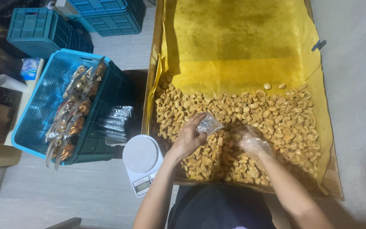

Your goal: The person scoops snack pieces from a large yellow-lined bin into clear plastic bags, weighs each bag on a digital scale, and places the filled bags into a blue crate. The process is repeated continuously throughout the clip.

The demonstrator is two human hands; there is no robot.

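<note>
Yellow-lined tray [242, 63], near edge: fried snacks [276, 123]; left hand [189, 138] fingers pinch clear bag [209, 124]; gloved right hand [254, 144] fingers curl loosely over snacks beside it.

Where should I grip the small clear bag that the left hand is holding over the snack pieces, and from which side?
Take the small clear bag by its upper edge, probably coming from the right, the side facing the gloved right hand. The left hand already pinches its left side, and the bag looks thin and crumpled, so a pinch on the free edge seems safer than a squeeze on its body.
</note>
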